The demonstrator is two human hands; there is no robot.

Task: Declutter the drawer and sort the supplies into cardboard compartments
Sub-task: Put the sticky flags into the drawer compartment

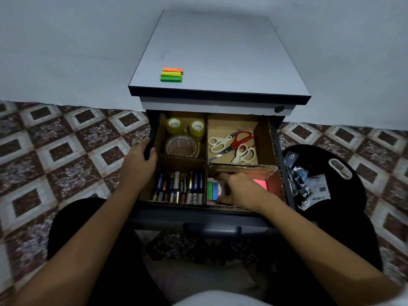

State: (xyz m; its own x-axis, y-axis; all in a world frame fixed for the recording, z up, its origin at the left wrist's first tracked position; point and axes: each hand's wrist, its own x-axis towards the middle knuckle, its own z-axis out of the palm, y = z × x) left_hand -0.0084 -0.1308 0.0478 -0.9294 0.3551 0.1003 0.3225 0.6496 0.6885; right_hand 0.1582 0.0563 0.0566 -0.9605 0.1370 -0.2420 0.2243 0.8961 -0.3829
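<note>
The open drawer [277, 138] holds a cardboard divider with four compartments. Tape rolls [182, 145] fill the far left one, scissors [237, 145] the far right, batteries [178, 187] the near left. In the near right compartment lie colourful sticky notes [212, 191] and a pink pad [260, 183]. My left hand [138, 163] grips the drawer's left edge. My right hand [237, 189] reaches into the near right compartment, its curled fingers on the sticky notes. More sticky note strips [171, 74] lie on the cabinet top [220, 54].
A black round bin [344, 155] with packaging scraps stands on the tiled floor right of the drawer. A pale wall rises behind the cabinet. My legs sit below the drawer front.
</note>
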